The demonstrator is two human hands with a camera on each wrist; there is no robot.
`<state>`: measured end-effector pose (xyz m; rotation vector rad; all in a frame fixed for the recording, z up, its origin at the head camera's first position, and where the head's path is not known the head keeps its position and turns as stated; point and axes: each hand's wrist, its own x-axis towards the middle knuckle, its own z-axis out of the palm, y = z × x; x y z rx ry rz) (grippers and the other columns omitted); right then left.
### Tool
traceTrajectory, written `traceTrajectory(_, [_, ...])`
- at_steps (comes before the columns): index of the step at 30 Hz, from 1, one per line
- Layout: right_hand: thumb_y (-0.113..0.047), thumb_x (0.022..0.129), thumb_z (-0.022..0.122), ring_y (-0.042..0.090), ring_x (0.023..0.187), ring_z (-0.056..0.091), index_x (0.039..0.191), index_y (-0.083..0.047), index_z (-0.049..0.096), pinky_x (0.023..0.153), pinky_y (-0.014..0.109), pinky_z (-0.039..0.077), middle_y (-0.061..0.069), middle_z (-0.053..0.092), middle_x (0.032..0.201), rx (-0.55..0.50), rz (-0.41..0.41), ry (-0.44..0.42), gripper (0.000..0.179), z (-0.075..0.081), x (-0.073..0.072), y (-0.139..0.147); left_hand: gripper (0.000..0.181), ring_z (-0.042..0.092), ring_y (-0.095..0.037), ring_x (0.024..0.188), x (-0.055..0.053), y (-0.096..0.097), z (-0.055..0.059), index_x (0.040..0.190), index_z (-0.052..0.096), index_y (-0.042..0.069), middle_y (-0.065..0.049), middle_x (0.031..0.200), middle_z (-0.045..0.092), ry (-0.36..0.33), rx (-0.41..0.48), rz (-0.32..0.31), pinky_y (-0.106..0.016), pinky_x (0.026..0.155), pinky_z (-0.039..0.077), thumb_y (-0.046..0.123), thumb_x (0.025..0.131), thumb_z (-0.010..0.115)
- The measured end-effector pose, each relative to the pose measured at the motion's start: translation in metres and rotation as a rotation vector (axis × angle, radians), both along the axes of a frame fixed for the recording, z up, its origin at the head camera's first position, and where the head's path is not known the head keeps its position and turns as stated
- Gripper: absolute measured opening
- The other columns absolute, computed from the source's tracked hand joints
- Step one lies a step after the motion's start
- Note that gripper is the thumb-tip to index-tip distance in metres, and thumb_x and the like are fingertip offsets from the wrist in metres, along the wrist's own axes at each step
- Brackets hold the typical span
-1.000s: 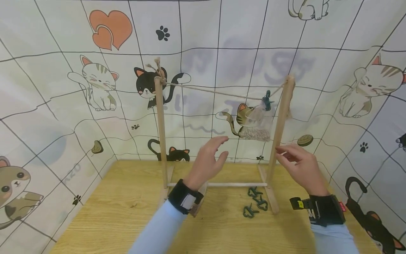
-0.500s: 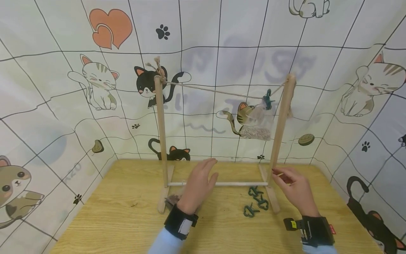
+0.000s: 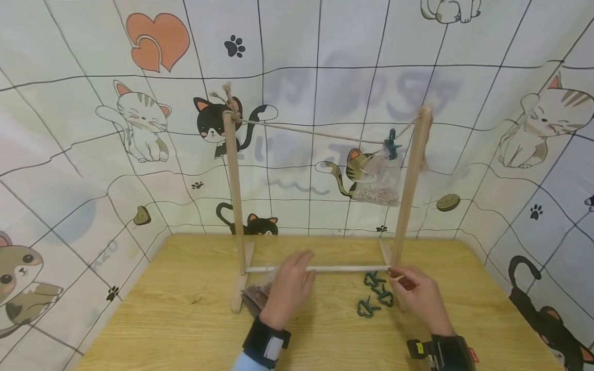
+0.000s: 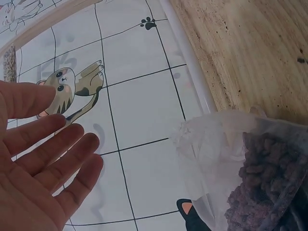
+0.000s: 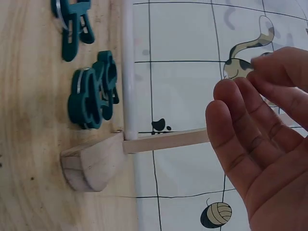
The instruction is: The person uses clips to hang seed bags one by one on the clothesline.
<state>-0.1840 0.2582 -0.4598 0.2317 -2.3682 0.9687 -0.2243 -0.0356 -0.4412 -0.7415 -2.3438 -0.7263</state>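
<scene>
My left hand (image 3: pixel 289 291) hovers with relaxed fingers just over a clear bag of dark, crumbly pieces (image 3: pixel 257 294) on the table, partly hidden behind the hand. In the left wrist view, the palm and spread fingers hold nothing, and the bag (image 4: pixel 269 178) lies apart from them. My right hand (image 3: pixel 419 296) is beside the rack's right post, its fingers loosely bent and bare in the right wrist view. Three green clips (image 3: pixel 366 308) lie on the table to its left. Another green clip (image 3: pixel 392 144) holds a clear bag of pale bits (image 3: pixel 377 195) on the string.
A wooden rack has a left post (image 3: pixel 234 190), a right post (image 3: pixel 411 190) and a white crossbar (image 3: pixel 348 268) low down. A slack string (image 3: pixel 315 133) spans the post tops. Behind the wooden table (image 3: pixel 185 319) hangs a cat-print sheet (image 3: pixel 292 46).
Both hands have come down toward the table, the left to the bag of dark pieces and the right to the clips. The hanging bag stays in place.
</scene>
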Motion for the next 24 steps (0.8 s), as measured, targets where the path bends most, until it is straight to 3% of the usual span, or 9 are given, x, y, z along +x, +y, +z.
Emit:
traceTrajectory(6, [0.004,0.074,0.065,0.004,0.070,0.056,0.104,-0.010,0.067,0.060,0.024,0.049,0.004,0.065,0.093,0.036,0.040,-0.141,0.033,-0.008,0.001,-0.004,0.035,0.059,-0.024,0.105,0.006,0.014,-0.003,0.117,0.059,0.005,-0.010,0.116,0.061,0.104,-0.060,-0.032,-0.034,0.089,0.048,0.015,0.084,0.065])
traceTrajectory(12, [0.000,0.074,0.067,0.006,0.071,0.053,0.095,-0.009,0.069,0.062,0.023,0.047,0.002,0.065,0.091,0.104,0.103,-0.326,0.023,-0.014,-0.002,-0.009,0.034,0.061,-0.018,0.099,0.015,0.039,-0.012,0.112,0.063,0.006,-0.006,0.109,0.063,0.228,-0.193,-0.081,-0.029,0.086,0.048,0.020,0.081,0.068])
traceTrajectory(18, [-0.003,0.069,0.068,0.010,0.074,0.054,0.085,-0.013,0.068,0.065,0.025,0.046,-0.004,0.061,0.081,0.253,0.130,-0.412,0.019,-0.022,-0.005,-0.012,0.024,0.060,-0.014,0.099,0.027,0.060,-0.028,0.100,0.063,0.015,-0.001,0.108,0.064,0.213,-0.288,-0.132,-0.030,0.083,0.048,0.023,0.078,0.070])
traceTrajectory(24, [-0.004,0.067,0.071,0.012,0.077,0.055,0.082,-0.014,0.068,0.069,0.032,0.048,-0.003,0.061,0.081,0.271,0.095,-0.500,0.019,-0.024,-0.004,-0.017,0.017,0.058,-0.012,0.100,0.033,0.068,-0.039,0.095,0.061,0.019,0.003,0.108,0.062,0.175,-0.383,-0.122,-0.028,0.082,0.045,0.026,0.079,0.067])
